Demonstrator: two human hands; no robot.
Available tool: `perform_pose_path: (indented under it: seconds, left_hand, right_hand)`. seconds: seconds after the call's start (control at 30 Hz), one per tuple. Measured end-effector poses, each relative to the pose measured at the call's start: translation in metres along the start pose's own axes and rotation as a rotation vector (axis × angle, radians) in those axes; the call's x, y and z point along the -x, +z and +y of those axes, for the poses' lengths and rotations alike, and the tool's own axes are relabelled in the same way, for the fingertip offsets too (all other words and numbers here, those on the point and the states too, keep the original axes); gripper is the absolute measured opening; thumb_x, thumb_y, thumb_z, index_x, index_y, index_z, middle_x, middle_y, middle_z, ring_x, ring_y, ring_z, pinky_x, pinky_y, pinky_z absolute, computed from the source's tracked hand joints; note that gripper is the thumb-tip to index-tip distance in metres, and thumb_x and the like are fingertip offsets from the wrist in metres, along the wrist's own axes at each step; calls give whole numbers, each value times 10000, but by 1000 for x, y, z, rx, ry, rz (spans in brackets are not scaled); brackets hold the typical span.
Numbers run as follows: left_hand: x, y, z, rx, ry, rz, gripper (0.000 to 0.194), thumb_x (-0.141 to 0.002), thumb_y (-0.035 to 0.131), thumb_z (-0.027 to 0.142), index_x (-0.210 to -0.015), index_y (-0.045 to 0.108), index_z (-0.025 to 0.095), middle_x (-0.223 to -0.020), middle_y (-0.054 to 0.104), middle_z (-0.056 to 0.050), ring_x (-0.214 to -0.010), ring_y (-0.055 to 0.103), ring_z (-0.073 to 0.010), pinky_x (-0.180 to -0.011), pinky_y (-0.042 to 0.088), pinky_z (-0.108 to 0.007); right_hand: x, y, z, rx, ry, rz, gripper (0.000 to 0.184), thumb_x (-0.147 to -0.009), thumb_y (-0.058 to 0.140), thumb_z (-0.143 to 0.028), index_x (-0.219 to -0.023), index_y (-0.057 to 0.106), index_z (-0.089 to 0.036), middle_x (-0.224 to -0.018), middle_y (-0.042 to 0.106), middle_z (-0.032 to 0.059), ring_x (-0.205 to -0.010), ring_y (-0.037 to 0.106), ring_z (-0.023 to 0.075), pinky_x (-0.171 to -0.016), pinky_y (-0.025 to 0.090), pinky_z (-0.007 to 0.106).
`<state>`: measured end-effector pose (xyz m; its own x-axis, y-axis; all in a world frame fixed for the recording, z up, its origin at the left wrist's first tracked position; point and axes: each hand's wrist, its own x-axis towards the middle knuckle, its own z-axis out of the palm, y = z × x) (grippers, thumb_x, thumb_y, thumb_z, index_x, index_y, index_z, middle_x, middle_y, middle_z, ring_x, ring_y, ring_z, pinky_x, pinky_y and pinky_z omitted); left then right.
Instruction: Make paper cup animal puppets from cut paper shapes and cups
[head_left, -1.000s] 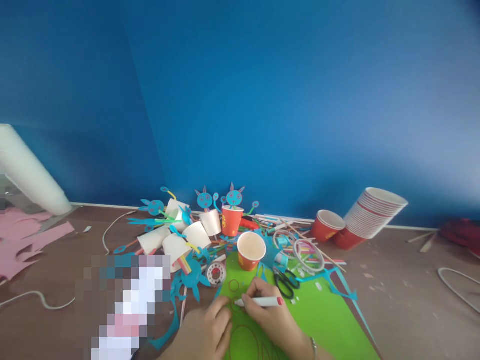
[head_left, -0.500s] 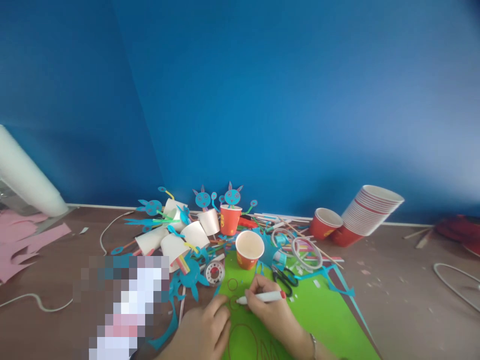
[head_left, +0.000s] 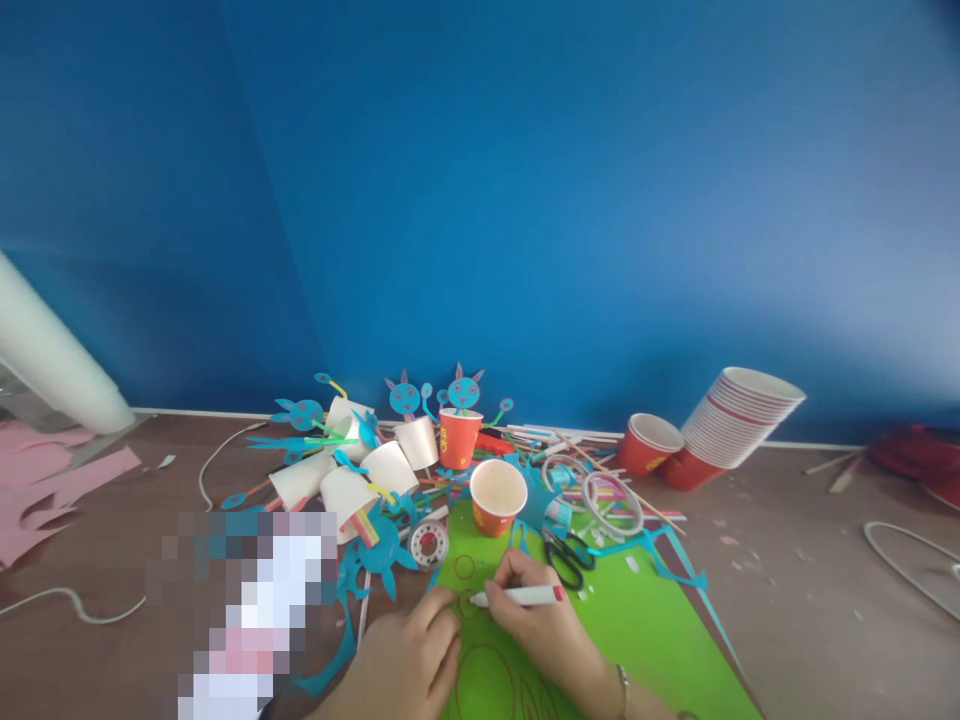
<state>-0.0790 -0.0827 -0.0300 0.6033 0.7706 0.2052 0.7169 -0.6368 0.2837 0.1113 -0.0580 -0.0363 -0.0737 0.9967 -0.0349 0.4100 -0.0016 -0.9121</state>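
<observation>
In the head view my right hand (head_left: 529, 600) pinches a white marker (head_left: 529, 596) with a red end. Its tip touches a small red circle (head_left: 468, 603) drawn on a green paper sheet (head_left: 645, 630). Above it is another small circle, and a larger oval and a zigzag outline lie nearer me. My left hand (head_left: 416, 640) rests on the sheet's left edge, index finger stretched toward the small circle, nothing seen in it. A red paper cup (head_left: 499, 497) stands on the sheet's far end. Black-handled scissors (head_left: 570, 557) lie beyond my right hand.
Cups with blue paper animal figures (head_left: 459, 440) and several tipped white cups (head_left: 349, 495) crowd the back left. A tape roll (head_left: 428, 545), tape rings (head_left: 613, 503) and blue scraps lie around. A leaning cup stack (head_left: 735, 430) stands right; pink paper (head_left: 45, 480) lies left.
The marker and my right hand have shifted very slightly left, the tip still at the same small circle. My left hand looks the same.
</observation>
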Motion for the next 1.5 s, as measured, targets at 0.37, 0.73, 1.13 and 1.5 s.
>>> perform_pose_path:
  seconds: [0.37,0.73,1.13,1.5]
  left_hand:
    - [0,2,-2,26,-4,9,225,-848,405,114,-902,599,215,-1099,669,-45,-679,692,-164,-599,533,-252]
    - [1,1,-2,-12,10,28,222,-837,404,116,-894,596,213,-1107,676,-47,-641,679,-149,-580,525,-232]
    - [1,2,-2,3,5,-19,221,-846,411,122,-911,598,220,-1121,672,-41,-678,698,-183,-588,549,-283]
    - [1,3,-3,1,-3,-37,230,-845,406,114,-913,599,219,-1137,667,-42,-708,706,-192,-619,566,-308]
  right_hand:
    - [1,-1,-1,30,1,34,187,-708,537,-247,-570,413,-219,-508,427,-59,-501,400,112,-473,306,235]
    - [1,0,2,34,-8,19,182,-705,511,-210,-568,392,-222,-515,394,-61,-505,374,106,-476,281,236]
    - [3,0,-2,24,10,-16,178,-693,510,-204,-558,396,-222,-498,395,-63,-485,358,100,-456,257,231]
    - [0,0,3,35,16,19,155,-715,481,-258,-579,419,-219,-529,430,-45,-522,400,120,-501,307,247]
